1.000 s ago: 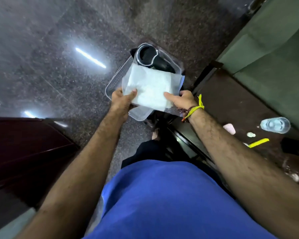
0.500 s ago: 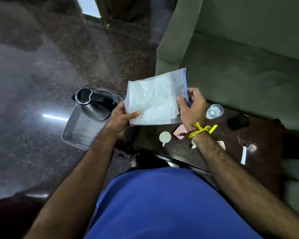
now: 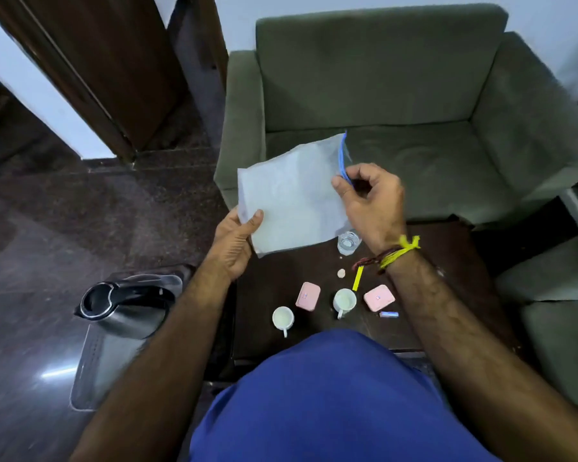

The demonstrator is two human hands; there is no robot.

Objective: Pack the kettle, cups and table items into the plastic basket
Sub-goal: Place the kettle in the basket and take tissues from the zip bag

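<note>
I hold a clear zip bag [image 3: 291, 198] with a blue seal above the dark table [image 3: 447, 281]. My left hand [image 3: 236, 245] grips its lower left corner. My right hand [image 3: 371, 201] pinches the blue seal at its right edge. The steel kettle [image 3: 121, 308] stands in the clear plastic basket [image 3: 97, 371] on the floor at the left. On the table sit two white cups [image 3: 283, 318] [image 3: 344, 301], two pink boxes [image 3: 307, 296] [image 3: 378, 297], a water glass [image 3: 347, 243], a yellow sachet [image 3: 358, 278] and a small blue packet [image 3: 388, 314].
A green armchair [image 3: 397, 111] stands behind the table, and a second green seat [image 3: 561, 315] is at the right. A dark wooden door frame [image 3: 90, 78] rises at the upper left. Polished dark stone floor [image 3: 47, 228] surrounds the basket.
My view has swung from the basket on the floor up to the table and armchair. The bag has moved with both hands from over the basket to above the table.
</note>
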